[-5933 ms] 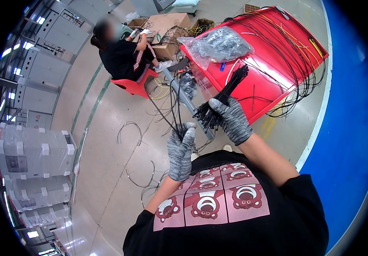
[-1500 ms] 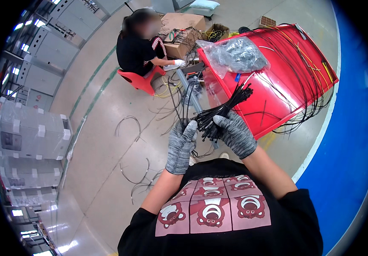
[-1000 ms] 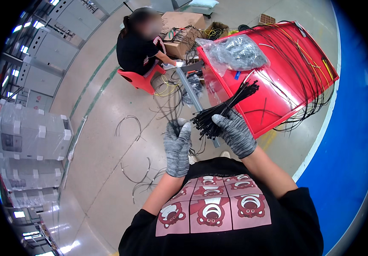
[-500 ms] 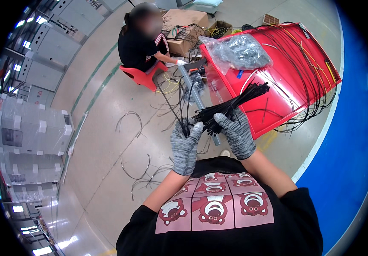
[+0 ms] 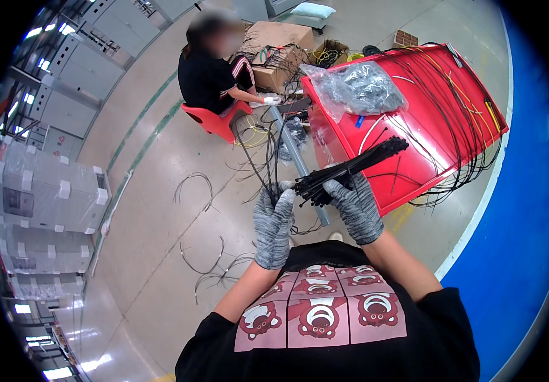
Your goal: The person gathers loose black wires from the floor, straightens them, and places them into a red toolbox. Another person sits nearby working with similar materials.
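A thick bundle of black cable ties [image 5: 370, 159] slants up to the right in my gloved right hand [image 5: 357, 209], whose fingers and thumb are closed round its lower part. The narrow tips at the bundle's left end reach close to my left hand [image 5: 272, 226]. That hand, in a grey knitted glove too, pinches a few long black strands [image 5: 265, 183] that look like cable ties and point up and away. Exactly where they pass between the left fingers is hidden. Beyond both hands lies a grey metal rail [image 5: 297, 149].
To the right, a red metal panel [image 5: 414, 130] carries a clear plastic bag [image 5: 363, 89] and many black and yellow wires. A person [image 5: 214, 73] sits on a red chair [image 5: 214, 121] beside cardboard boxes [image 5: 281, 35]. Loose wires [image 5: 201, 261] lie on the floor. Wrapped cabinets [image 5: 48, 191] stand left.
My hands have drawn slightly apart, and the bundle in the right hand looks neater and more aligned. The view has shifted a little. The seated person's gloved hand has moved slightly.
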A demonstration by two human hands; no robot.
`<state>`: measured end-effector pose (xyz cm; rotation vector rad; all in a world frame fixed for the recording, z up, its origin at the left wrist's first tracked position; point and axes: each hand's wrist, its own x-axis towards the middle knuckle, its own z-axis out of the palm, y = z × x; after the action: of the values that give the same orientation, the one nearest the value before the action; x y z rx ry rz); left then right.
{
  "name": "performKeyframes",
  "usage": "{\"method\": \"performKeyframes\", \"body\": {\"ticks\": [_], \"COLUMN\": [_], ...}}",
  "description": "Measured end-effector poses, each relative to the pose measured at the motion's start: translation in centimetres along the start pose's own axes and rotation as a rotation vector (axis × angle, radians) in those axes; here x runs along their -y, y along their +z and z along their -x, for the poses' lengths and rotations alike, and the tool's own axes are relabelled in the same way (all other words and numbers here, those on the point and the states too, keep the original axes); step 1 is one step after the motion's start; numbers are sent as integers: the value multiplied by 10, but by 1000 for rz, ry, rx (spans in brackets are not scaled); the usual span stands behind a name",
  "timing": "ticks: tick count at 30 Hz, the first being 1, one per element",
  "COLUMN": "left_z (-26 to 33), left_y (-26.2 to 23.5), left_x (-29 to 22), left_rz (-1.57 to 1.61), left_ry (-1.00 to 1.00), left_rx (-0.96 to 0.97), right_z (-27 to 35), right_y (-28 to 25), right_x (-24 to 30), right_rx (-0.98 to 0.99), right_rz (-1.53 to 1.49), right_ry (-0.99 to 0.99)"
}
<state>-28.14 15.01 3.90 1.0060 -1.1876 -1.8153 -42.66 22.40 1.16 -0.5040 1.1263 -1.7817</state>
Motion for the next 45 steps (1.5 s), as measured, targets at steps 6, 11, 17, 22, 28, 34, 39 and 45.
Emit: {"method": "performKeyframes", "body": {"ticks": [6,11,17,22,28,34,39,45], "left_z": [-2,-2,-1,2,3,-2,-13,-23], "left_y": [2,1,6,1,5,8,-1,-6], "left_x": [0,-1,-5,1,2,-4,10,15], "left_rz": [-153,-194,-245,-139,28,-125,31,-43], "left_ry": [67,127,195,137,-47,-1,-39,161], "left_rx": [-35,4,34,28,44,215,76,28], "right_z": [0,-2,-4,-12,-16,-18,-20,-13], "right_y": [2,2,1,-15,-12,-13,-11,-21], "right_x": [-1,-3,-2,-15,-15,-9,3,3], "right_rx": [-7,56,129,193,291,348,281,325], "right_rz": [44,-124,-247,-173,-276,-186,264,-235], "right_ry": [-64,-55,-66,-158,-177,-188,-194,-42]}}
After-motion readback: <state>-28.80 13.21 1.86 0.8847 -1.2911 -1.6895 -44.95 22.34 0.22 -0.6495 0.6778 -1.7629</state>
